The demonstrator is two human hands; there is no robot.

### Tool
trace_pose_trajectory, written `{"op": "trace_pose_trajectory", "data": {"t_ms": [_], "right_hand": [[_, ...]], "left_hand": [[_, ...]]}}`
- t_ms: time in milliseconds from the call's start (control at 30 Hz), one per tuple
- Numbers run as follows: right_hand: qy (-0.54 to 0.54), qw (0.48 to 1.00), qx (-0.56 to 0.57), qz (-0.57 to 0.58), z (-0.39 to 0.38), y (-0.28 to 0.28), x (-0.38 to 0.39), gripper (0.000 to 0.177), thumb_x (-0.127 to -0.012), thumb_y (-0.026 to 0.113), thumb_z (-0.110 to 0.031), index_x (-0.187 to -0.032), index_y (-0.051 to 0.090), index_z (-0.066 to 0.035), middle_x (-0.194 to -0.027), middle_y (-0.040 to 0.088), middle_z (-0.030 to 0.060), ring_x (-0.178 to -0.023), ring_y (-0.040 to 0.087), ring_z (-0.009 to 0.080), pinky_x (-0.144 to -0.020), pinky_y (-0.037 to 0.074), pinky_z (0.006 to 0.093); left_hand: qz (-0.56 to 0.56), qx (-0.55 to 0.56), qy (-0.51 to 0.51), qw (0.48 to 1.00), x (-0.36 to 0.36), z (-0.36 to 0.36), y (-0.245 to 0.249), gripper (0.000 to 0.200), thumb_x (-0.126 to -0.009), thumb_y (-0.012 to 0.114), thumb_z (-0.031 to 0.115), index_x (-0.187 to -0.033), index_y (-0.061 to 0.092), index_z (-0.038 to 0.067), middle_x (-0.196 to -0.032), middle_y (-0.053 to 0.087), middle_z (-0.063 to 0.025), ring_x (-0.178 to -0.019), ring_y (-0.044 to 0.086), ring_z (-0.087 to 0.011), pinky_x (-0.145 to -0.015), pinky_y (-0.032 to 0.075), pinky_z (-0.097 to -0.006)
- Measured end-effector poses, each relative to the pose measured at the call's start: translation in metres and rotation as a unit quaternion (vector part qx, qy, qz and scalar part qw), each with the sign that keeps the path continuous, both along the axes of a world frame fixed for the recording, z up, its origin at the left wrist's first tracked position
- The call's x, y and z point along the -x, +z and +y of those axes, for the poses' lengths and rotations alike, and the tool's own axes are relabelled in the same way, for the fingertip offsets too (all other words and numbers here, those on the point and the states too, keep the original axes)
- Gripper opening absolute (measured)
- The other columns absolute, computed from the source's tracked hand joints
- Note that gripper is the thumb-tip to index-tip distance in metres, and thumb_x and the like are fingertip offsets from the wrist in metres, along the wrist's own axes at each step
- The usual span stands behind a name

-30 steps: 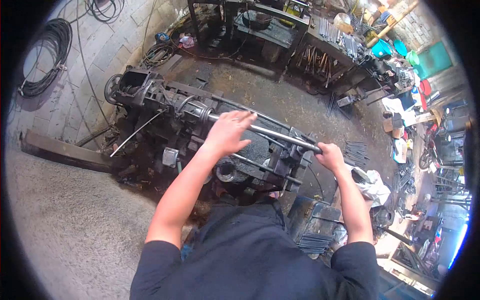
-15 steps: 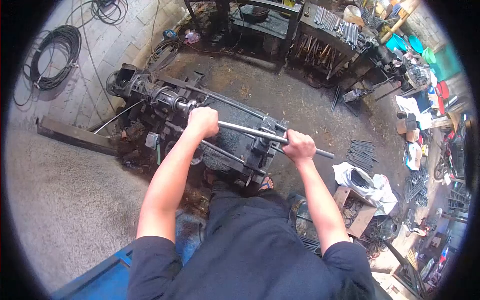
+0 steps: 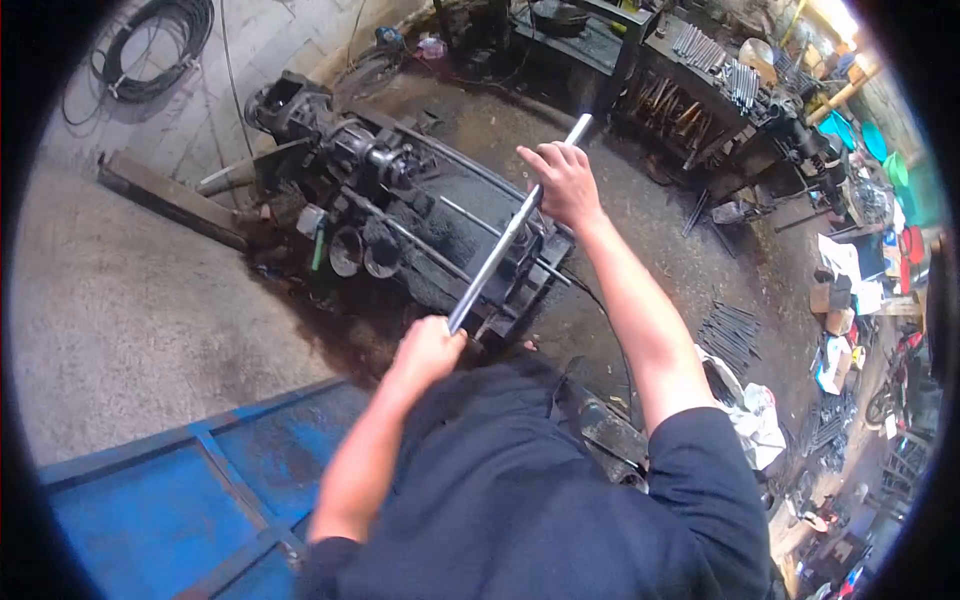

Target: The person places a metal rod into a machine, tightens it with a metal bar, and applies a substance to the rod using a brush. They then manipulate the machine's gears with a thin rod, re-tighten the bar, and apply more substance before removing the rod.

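We hold the rod (image 3: 499,250) in both hands, slanting away from us over the machine (image 3: 400,200). Our left hand (image 3: 428,352) is clenched round its near end, close to our body. Our right hand (image 3: 563,185) wraps it just short of the far end, arm stretched out. A grip this wide apart steadies a long bar and lets us steer both ends. The rod crosses above the machine's rails; whether it touches them we cannot tell. A blue frame (image 3: 200,480) lies at our left, and a stack of bars (image 3: 730,335) rests on the floor at right.
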State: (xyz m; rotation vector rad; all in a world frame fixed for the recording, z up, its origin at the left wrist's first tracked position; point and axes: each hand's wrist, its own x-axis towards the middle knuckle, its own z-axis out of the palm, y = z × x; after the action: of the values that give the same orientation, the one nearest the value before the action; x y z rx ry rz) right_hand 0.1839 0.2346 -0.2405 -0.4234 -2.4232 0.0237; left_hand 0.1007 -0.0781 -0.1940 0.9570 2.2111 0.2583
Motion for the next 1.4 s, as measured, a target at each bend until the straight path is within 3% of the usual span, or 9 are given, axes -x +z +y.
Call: {"op": "trace_pose_trajectory", "data": {"t_ms": [267,433,600,700,800,900,1100,1200,1400], "right_hand": [[-0.163,0.822,0.540,-0.081,-0.073,-0.109,-0.095,0.040,-0.092,0.058,-0.027,-0.124,0.059,-0.002,-0.112,0.065,0.0208,-0.110,0.061,0.0379,-0.098,0.047,0.0435],[-0.113,0.862,0.492,-0.041,-0.112,-0.132,-0.106,0.032,-0.097,0.053,-0.024,-0.119,0.062,-0.004,-0.102,0.067,0.0185,-0.096,0.065,0.0370,-0.082,0.050,0.0458],[-0.135,0.893,0.421,0.087,-0.122,-0.176,-0.105,0.029,-0.092,0.052,-0.013,-0.118,0.063,-0.008,-0.101,0.065,0.0160,-0.086,0.063,0.0398,-0.074,0.052,0.0459],[-0.146,0.882,0.447,-0.003,-0.123,-0.144,-0.106,0.025,-0.095,0.054,-0.018,-0.117,0.063,-0.011,-0.099,0.066,0.0155,-0.085,0.064,0.0393,-0.073,0.051,0.0481],[-0.144,0.879,0.453,-0.013,-0.126,-0.138,-0.113,0.026,-0.095,0.054,-0.020,-0.119,0.063,-0.012,-0.098,0.065,0.0156,-0.085,0.064,0.0390,-0.073,0.051,0.0480],[-0.130,0.885,0.447,0.008,-0.129,-0.141,-0.116,0.028,-0.095,0.054,-0.020,-0.121,0.061,-0.013,-0.097,0.065,0.0160,-0.085,0.065,0.0387,-0.073,0.051,0.0479],[-0.169,0.876,0.450,-0.029,-0.140,-0.155,-0.114,0.028,-0.096,0.053,-0.021,-0.121,0.059,-0.011,-0.108,0.066,0.0149,-0.094,0.065,0.0377,-0.081,0.052,0.0487],[-0.179,0.863,0.469,-0.059,-0.128,-0.144,-0.126,0.029,-0.095,0.054,-0.022,-0.121,0.059,-0.011,-0.108,0.067,0.0142,-0.094,0.065,0.0374,-0.083,0.052,0.0481],[-0.125,0.912,0.391,-0.026,-0.120,-0.138,-0.106,0.031,-0.092,0.053,-0.017,-0.122,0.057,-0.008,-0.098,0.067,0.0183,-0.093,0.066,0.0379,-0.081,0.052,0.0502]], "left_hand": [[-0.244,-0.011,-0.082,0.966,-0.031,0.004,-0.004,0.029,-0.079,0.066,0.024,-0.090,0.062,-0.002,-0.079,0.068,-0.0154,-0.079,0.068,-0.0265,-0.073,0.053,-0.0391],[-0.501,-0.027,-0.206,0.840,-0.070,0.065,-0.028,0.041,-0.083,0.057,-0.001,-0.123,0.049,-0.005,-0.122,0.056,-0.0118,-0.111,0.053,-0.0179,-0.097,0.045,-0.0342],[-0.318,-0.147,-0.329,0.877,-0.079,0.199,-0.056,0.030,-0.079,0.063,0.017,-0.097,0.059,-0.006,-0.087,0.060,-0.0094,-0.085,0.058,-0.0171,-0.071,0.048,-0.0343],[-0.239,-0.064,0.005,0.969,-0.054,0.267,-0.018,0.078,-0.080,0.071,0.039,-0.131,0.041,-0.013,-0.115,0.061,-0.0263,-0.108,0.059,-0.0335,-0.093,0.048,-0.0411],[-0.004,-0.037,-0.171,0.984,-0.014,0.259,-0.008,0.087,-0.085,0.066,0.035,-0.144,0.025,-0.015,-0.105,0.065,-0.0302,-0.089,0.066,-0.0414,-0.085,0.053,-0.0407],[0.336,0.031,-0.437,0.834,-0.024,0.206,0.036,0.068,-0.089,0.059,0.046,-0.138,0.048,0.001,-0.103,0.069,-0.0194,-0.118,0.057,-0.0333,-0.108,0.033,-0.0530],[0.404,-0.170,-0.384,0.813,-0.003,0.129,0.022,0.061,-0.093,0.057,0.030,-0.145,0.039,0.003,-0.112,0.063,-0.0185,-0.108,0.061,-0.0331,-0.102,0.039,-0.0479],[0.357,0.033,-0.332,0.873,-0.025,0.133,0.041,0.075,-0.089,0.060,0.019,-0.154,0.023,0.013,-0.103,0.066,-0.0213,-0.098,0.066,-0.0352,-0.088,0.050,-0.0464],[0.130,-0.135,-0.206,0.960,-0.062,0.145,0.000,0.053,-0.088,0.063,0.033,-0.138,0.055,0.017,-0.080,0.068,-0.0229,-0.072,0.069,-0.0377,-0.069,0.054,-0.0473]]}}
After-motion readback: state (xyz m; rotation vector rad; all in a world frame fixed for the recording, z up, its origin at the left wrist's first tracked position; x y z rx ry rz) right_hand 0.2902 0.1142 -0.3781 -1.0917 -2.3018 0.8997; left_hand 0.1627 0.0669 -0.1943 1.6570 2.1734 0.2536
